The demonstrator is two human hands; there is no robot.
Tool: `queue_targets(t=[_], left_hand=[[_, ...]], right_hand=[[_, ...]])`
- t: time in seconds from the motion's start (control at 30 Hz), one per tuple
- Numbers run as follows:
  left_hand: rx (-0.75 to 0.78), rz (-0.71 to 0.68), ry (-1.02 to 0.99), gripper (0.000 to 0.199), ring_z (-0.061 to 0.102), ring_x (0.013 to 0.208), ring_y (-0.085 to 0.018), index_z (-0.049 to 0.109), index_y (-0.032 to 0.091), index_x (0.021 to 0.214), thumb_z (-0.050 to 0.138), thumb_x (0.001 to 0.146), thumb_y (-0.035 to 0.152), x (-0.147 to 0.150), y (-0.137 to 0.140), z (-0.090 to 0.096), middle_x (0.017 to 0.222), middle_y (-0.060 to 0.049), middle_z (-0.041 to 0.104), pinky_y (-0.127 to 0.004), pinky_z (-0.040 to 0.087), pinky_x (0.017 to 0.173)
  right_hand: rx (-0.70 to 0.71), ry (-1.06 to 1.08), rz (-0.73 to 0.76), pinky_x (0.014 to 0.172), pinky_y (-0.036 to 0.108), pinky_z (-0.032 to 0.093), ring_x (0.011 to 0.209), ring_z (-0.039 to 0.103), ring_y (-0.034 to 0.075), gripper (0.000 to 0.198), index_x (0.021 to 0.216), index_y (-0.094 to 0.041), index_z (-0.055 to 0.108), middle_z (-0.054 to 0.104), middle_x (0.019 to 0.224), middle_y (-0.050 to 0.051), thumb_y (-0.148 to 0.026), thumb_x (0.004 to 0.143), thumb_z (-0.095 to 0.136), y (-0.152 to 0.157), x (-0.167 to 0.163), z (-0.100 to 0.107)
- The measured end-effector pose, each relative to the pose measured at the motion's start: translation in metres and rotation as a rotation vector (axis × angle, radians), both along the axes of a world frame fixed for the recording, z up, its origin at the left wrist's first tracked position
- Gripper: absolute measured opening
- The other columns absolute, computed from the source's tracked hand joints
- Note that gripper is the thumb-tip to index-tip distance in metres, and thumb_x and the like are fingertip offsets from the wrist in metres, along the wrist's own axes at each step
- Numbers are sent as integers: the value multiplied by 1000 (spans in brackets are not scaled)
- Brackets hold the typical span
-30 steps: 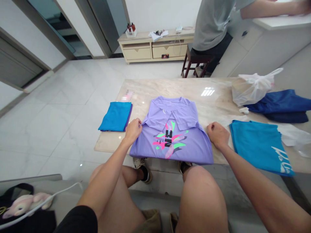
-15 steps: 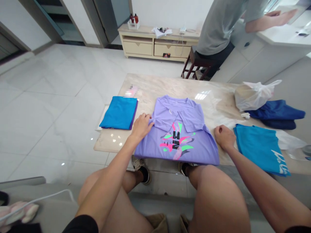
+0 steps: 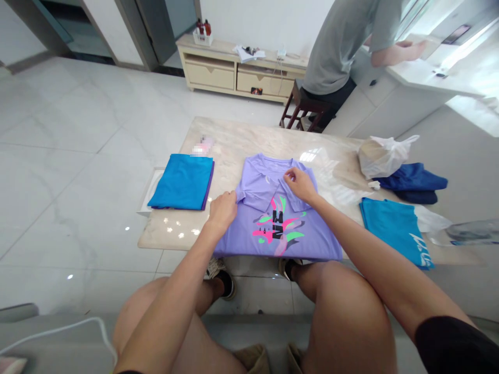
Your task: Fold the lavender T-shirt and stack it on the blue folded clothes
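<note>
Shirt [image 3: 273,218] is pinched in your left hand [image 3: 223,210]; your right hand [image 3: 300,184] curls half-closed over it, I can't tell if gripping; the bag [image 3: 382,157] hides its contents.

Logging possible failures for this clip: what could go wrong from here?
The lavender shirt reaches the near edge of the table and might slip off. The left hand grips its side, so a pull could skew its print. The blue folded cloth lies by the left edge and could be knocked.
</note>
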State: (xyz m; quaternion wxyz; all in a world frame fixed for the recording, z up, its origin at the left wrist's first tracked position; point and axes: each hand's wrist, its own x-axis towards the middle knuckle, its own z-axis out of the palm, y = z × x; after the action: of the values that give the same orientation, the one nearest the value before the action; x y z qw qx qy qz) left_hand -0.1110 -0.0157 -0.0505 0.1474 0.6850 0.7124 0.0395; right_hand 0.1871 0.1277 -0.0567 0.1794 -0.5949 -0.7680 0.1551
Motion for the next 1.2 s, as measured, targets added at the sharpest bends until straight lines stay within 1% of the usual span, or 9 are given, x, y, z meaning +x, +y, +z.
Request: queue_targets(t=[0.07, 0.2, 0.37, 0.5, 0.63, 0.8, 0.9, 1.0, 1.2], left_hand=[[-12, 27, 15, 26, 77, 114, -34, 72, 20, 123, 51, 108, 18, -1, -1, 1, 123, -18, 78, -41, 57, 95], [-16, 76, 34, 33, 79, 112, -36, 72, 16, 125, 45, 108, 16, -3, -2, 4, 121, -21, 79, -43, 58, 92], [-10, 117, 23, 37, 80, 113, -37, 71, 15, 129, 42, 107, 13, -8, -2, 8, 116, -23, 80, -41, 59, 89], [-31, 142, 9, 40, 79, 116, -38, 71, 11, 130, 39, 106, 10, -11, -2, 10, 116, -25, 80, -42, 59, 90], [-38, 133, 5, 34, 79, 114, -39, 74, 14, 124, 44, 107, 15, -8, -2, 10, 113, -24, 80, -42, 58, 89], [-2, 39, -11, 35, 78, 111, -39, 69, 19, 129, 68, 106, 45, 0, -4, 9, 118, -21, 79, -41, 57, 87], [-62, -8, -45, 21, 79, 110, -37, 71, 22, 125, 65, 106, 28, 0, -7, 8, 121, -18, 79, -41, 57, 89], [-56, -5, -57, 30, 80, 105, -36, 73, 22, 119, 48, 106, 12, -4, -9, 6, 115, -18, 80, -42, 56, 88], [-11, 108, 64, 33, 80, 103, -38, 75, 20, 119, 46, 102, 14, -15, -12, 1, 107, -20, 80, -43, 58, 83]], right_hand=[[-71, -105, 53, 110, 43, 48, 120, 67, 31, 29, 123, -17, 73, 76, 125, 16, -38, 105, 66, 9, -36, -6], [-139, -239, -78, 116, 49, 46, 136, 60, 37, 34, 121, -17, 75, 70, 142, 22, -46, 105, 71, 18, -68, -18], [-243, -206, -38, 99, 37, 52, 110, 73, 26, 21, 120, -19, 75, 81, 118, 14, -33, 110, 63, 33, -49, -15], [-293, -302, 6, 98, 38, 54, 103, 76, 27, 16, 113, -20, 79, 84, 113, 13, -26, 99, 77, 46, -36, -6], [-201, -283, -37, 103, 42, 54, 113, 76, 32, 14, 110, -20, 81, 83, 120, 17, -25, 101, 71, 63, -58, 1], [-197, -194, 9, 104, 36, 53, 115, 74, 28, 24, 115, -17, 78, 83, 123, 15, -38, 105, 72, 80, -109, -6], [-227, -180, 20, 104, 35, 52, 112, 73, 27, 19, 105, -18, 78, 83, 114, 13, -37, 103, 76, 84, -127, -16], [-234, -143, 22, 102, 34, 53, 110, 72, 25, 16, 110, -18, 76, 83, 117, 11, -31, 107, 68, 87, -136, -24], [-152, -21, 32, 105, 36, 52, 113, 71, 26, 23, 124, -15, 74, 81, 124, 15, -26, 108, 61, 90, -140, -25]])
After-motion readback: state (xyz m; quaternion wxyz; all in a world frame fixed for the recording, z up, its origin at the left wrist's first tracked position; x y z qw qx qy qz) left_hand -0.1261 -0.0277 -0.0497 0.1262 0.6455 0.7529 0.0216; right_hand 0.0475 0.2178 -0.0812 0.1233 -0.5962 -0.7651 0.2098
